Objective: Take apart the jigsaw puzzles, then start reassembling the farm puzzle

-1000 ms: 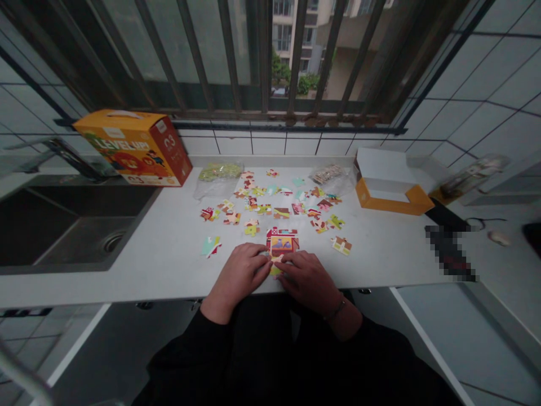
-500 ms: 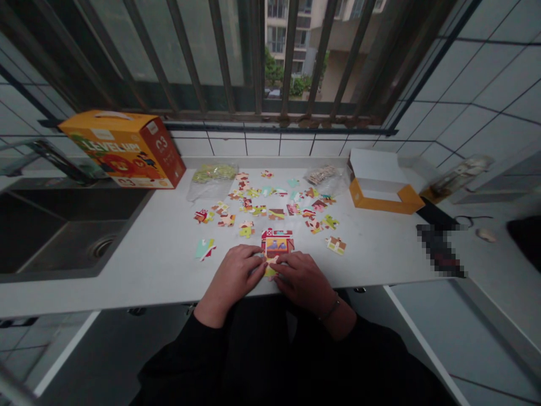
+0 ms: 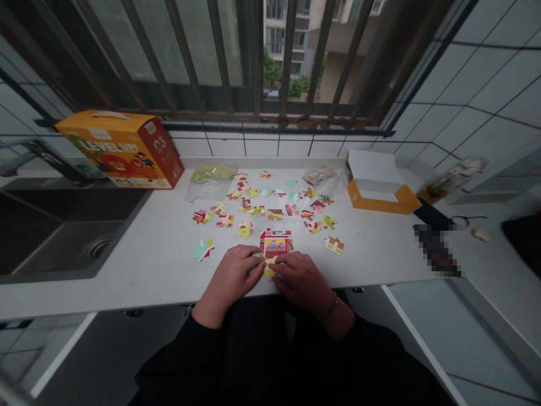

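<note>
Near the counter's front edge lies a small joined patch of jigsaw puzzle [image 3: 276, 243], red with an orange window and purplish birds. At its lower end is a yellow-green puzzle piece [image 3: 269, 271], partly covered by my fingers. My left hand [image 3: 234, 276] grips the piece's left side with bent fingers and thumb. From the right, my right hand [image 3: 301, 277] holds the same piece, its fingertips close to the left ones. Loose puzzle pieces [image 3: 274, 214] lie scattered beyond. A green and red piece [image 3: 203, 249] sits to the left, and a brown one [image 3: 335, 245] to the right.
An orange carton [image 3: 122, 152] stands at the back left beside the sink [image 3: 122, 225]. Clear bags [image 3: 211, 175] lie behind the pieces. At the back right is an open orange-and-white box [image 3: 380, 186], with a glass jar [image 3: 456, 175] and a blurred-out dark object [image 3: 437, 248] farther right.
The whole view has shifted slightly, so everything sits a little farther left. Both hands keep nearly the same place and hold on the yellow-green piece.
</note>
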`<state>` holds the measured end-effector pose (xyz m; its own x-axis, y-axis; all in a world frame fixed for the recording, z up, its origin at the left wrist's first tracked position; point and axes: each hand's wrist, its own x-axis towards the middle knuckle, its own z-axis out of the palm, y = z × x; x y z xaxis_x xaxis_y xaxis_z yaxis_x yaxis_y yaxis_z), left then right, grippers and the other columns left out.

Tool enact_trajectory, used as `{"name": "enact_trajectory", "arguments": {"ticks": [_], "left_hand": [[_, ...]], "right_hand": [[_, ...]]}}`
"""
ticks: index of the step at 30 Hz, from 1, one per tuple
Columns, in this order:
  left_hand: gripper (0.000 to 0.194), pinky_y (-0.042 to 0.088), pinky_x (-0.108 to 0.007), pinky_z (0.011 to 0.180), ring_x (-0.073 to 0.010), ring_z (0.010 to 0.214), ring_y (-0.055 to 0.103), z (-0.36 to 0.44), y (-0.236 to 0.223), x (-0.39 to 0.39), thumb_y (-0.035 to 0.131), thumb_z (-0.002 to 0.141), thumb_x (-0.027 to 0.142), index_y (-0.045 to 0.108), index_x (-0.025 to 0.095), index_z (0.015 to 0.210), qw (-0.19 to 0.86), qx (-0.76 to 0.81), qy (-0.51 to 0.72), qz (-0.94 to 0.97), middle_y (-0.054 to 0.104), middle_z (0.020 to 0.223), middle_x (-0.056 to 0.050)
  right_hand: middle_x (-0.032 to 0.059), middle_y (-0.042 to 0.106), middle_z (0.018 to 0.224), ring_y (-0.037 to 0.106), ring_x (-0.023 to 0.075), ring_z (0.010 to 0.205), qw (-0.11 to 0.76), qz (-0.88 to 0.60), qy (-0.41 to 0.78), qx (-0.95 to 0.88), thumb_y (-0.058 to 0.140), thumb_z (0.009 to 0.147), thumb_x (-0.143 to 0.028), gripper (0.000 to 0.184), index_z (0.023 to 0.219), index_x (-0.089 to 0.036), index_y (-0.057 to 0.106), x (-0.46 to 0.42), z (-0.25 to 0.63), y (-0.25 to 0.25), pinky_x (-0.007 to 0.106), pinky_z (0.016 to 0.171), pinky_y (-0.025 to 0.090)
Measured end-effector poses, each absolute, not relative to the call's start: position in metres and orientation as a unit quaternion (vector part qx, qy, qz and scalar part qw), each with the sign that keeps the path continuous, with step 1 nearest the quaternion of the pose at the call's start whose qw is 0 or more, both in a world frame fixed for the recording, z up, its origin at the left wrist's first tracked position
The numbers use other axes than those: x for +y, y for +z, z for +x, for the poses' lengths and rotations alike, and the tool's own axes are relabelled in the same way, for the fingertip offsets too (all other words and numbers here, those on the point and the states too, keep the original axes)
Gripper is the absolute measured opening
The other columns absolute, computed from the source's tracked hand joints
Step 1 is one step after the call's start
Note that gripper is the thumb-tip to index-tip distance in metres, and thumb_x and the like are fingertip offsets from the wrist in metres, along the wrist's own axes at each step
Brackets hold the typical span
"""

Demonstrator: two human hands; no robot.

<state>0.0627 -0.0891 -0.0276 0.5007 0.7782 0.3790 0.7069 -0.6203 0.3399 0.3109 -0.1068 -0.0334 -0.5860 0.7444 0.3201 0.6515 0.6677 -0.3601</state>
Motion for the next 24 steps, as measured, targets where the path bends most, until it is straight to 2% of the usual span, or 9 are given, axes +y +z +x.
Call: {"name": "enact_trajectory", "arguments": {"ticks": [5, 8, 10, 13, 17, 20, 24], "left_hand": [[0.013, 0.057, -0.051, 0.098, -0.0298, 0.114, 0.072, 0.062, -0.026, -0.089, 0.068, 0.104, 0.031, 0.080, 0.025, 0.108, 0.083, 0.432, 0.257, 0.860, 0.078, 0.126, -0.009], [0.014, 0.056, -0.050, 0.098, -0.0296, 0.114, 0.072, 0.061, -0.025, -0.088, 0.073, 0.101, 0.032, 0.079, 0.026, 0.112, 0.100, 0.435, 0.250, 0.859, 0.078, 0.126, -0.009], [0.015, 0.056, -0.050, 0.099, -0.0294, 0.114, 0.072, 0.061, -0.025, -0.087, 0.074, 0.100, 0.032, 0.078, 0.025, 0.113, 0.104, 0.437, 0.251, 0.858, 0.078, 0.126, -0.009], [0.016, 0.056, -0.050, 0.099, -0.0291, 0.115, 0.072, 0.059, -0.028, -0.087, 0.075, 0.100, 0.033, 0.077, 0.025, 0.115, 0.104, 0.436, 0.256, 0.857, 0.077, 0.127, -0.009], [0.016, 0.056, -0.051, 0.100, -0.0297, 0.116, 0.071, 0.058, -0.030, -0.088, 0.075, 0.100, 0.033, 0.076, 0.026, 0.114, 0.100, 0.431, 0.263, 0.857, 0.077, 0.129, -0.009], [0.015, 0.056, -0.051, 0.100, -0.0298, 0.116, 0.071, 0.058, -0.030, -0.089, 0.076, 0.100, 0.032, 0.076, 0.026, 0.113, 0.098, 0.434, 0.264, 0.856, 0.077, 0.128, -0.009], [0.015, 0.056, -0.051, 0.100, -0.0296, 0.116, 0.071, 0.058, -0.032, -0.088, 0.076, 0.099, 0.031, 0.076, 0.026, 0.114, 0.099, 0.437, 0.259, 0.856, 0.077, 0.128, -0.009]], "right_hand": [[0.0091, 0.076, 0.122, 0.067, 0.0271, 0.110, 0.284, -0.422, 0.131, -0.851, 0.067, 0.105, -0.027, 0.018, 0.121, -0.024, 0.075, -0.096, 0.315, -0.035, 0.044, 0.096, 0.053], [0.0121, 0.076, 0.116, 0.067, 0.0284, 0.111, 0.303, -0.483, 0.100, -0.815, 0.060, 0.107, -0.026, 0.020, 0.118, -0.019, 0.075, -0.062, 0.323, -0.026, 0.045, 0.103, 0.052], [0.0157, 0.075, 0.121, 0.065, 0.0318, 0.118, 0.264, -0.544, 0.054, -0.794, 0.061, 0.106, -0.030, 0.025, 0.122, -0.016, 0.074, -0.031, 0.327, -0.015, 0.048, 0.109, 0.049], [0.0206, 0.074, 0.122, 0.063, 0.0356, 0.121, 0.182, -0.635, 0.005, -0.751, 0.065, 0.104, -0.038, 0.033, 0.125, -0.013, 0.072, 0.014, 0.324, -0.001, 0.048, 0.105, 0.050], [0.0239, 0.073, 0.125, 0.065, 0.0380, 0.122, 0.107, -0.683, 0.003, -0.722, 0.073, 0.100, -0.050, 0.049, 0.129, -0.011, 0.067, 0.050, 0.312, 0.001, 0.046, 0.101, 0.051], [0.0245, 0.073, 0.128, 0.066, 0.0376, 0.121, 0.100, -0.684, 0.018, -0.723, 0.075, 0.099, -0.046, 0.045, 0.127, -0.012, 0.067, 0.060, 0.308, -0.003, 0.044, 0.100, 0.051], [0.0202, 0.076, 0.122, 0.069, 0.0336, 0.117, 0.106, -0.649, 0.041, -0.753, 0.069, 0.100, -0.029, 0.031, 0.127, -0.014, 0.068, 0.064, 0.314, -0.004, 0.040, 0.099, 0.050]]}}
